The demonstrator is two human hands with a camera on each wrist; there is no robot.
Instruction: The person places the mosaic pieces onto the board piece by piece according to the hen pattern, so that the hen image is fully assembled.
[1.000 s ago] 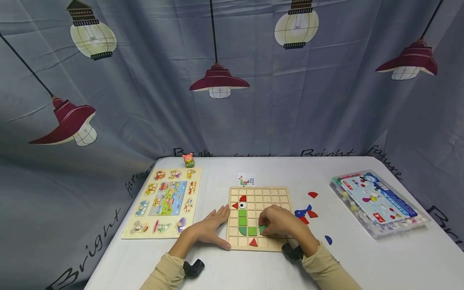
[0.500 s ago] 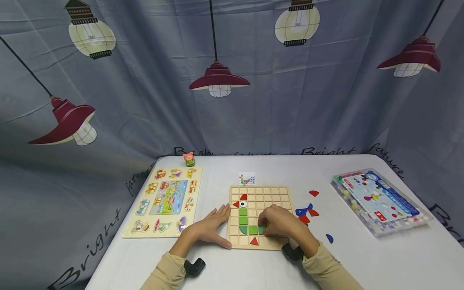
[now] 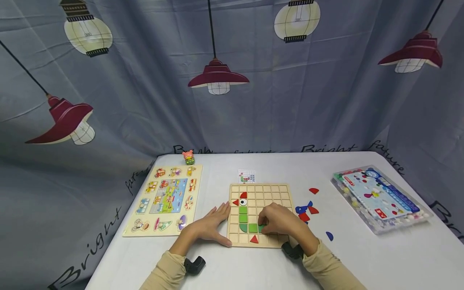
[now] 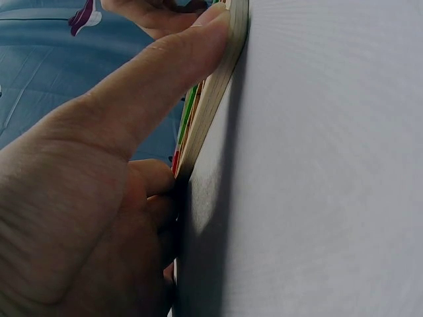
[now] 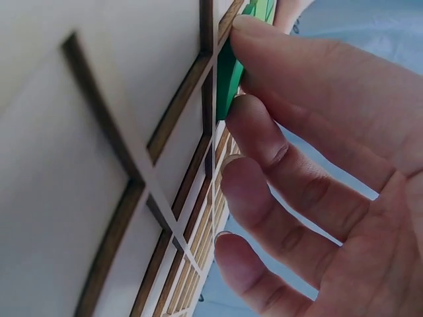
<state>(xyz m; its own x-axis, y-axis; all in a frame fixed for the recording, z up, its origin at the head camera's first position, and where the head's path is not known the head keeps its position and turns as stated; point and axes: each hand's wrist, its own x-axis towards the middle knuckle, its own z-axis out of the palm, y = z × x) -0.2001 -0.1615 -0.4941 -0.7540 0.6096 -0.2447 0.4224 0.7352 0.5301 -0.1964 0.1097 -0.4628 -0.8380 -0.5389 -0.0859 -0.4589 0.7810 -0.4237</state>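
A wooden grid board lies in front of me with a bird shape of coloured pieces on its left side. Green squares run down and then right from a white eye piece. My right hand pinches a dark green puzzle piece between thumb and index finger, set in the cell at the right end of the green row; the other fingers are bent over the board. Fingers spread, my left hand rests at the board's left edge, its thumb against the near corner.
Loose red and blue pieces lie right of the board, with a blue half-circle nearer me. Behind the board is a small pattern card. A picture puzzle and figurine stand left, a clear bead box right.
The dark green piece has shifted slightly left and settled against the green square beside it, still under my right fingers. My left hand has stayed put. The head view has tipped slightly downward.
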